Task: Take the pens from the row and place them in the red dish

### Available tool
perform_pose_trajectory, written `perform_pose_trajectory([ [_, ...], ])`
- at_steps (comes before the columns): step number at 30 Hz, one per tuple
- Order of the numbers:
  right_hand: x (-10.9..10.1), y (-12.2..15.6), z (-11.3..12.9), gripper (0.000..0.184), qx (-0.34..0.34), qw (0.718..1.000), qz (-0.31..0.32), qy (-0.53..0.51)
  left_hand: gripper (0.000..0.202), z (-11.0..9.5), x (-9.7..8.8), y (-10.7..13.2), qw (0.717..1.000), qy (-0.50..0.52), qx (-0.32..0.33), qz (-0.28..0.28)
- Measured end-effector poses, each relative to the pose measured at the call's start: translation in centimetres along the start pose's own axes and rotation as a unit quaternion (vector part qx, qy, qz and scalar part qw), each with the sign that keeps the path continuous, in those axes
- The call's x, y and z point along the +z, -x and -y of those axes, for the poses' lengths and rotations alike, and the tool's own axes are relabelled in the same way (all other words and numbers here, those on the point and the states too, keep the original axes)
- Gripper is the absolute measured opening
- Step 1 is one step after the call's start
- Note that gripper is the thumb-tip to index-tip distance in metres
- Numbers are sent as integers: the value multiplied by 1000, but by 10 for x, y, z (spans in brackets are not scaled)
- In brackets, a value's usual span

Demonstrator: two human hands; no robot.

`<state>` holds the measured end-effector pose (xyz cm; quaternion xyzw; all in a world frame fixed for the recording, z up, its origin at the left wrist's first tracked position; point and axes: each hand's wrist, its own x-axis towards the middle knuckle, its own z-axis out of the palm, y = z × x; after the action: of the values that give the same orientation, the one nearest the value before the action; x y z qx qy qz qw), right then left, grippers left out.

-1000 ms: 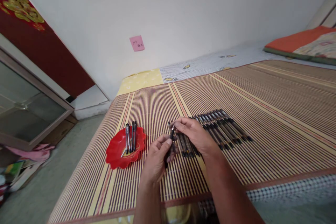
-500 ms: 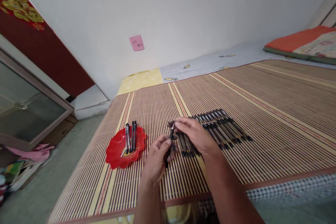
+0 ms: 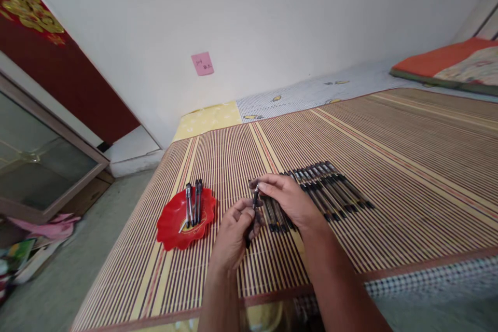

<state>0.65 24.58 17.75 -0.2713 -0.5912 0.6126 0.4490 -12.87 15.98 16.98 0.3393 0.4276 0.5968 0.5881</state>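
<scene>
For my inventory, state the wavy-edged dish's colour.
The dish is red, with a yellowish design inside; best in the head view.

head camera | from above the near edge of the bamboo mat (image 3: 389, 166) | facing forward and down | mat near, white wall (image 3: 272, 21) farther off

A thin black pen (image 3: 255, 200) sits at six o'clock in the view, held in the left hand (image 3: 232, 233). It leans a little. Its small, shiny silver tip points just past twelve o'clock, right by the fingers of the right hand (image 3: 288, 198). Its dark back end points just past six. The left hand hides its middle.
</scene>
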Motion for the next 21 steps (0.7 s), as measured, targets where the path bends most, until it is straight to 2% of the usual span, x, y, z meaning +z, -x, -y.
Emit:
perform_pose_trajectory([
  [8,2,0,0,29,13,1000,-18,-15,32,-1,1,1,1000,-3,-6,-4],
  [15,1,0,1,17,6,1000,7,-4,32,0,0,-1,1000,7,-4,-8],
  [21,2,0,0,27,35,999,-12,-15,30,3,-2,0,1000,-6,-4,14],
])
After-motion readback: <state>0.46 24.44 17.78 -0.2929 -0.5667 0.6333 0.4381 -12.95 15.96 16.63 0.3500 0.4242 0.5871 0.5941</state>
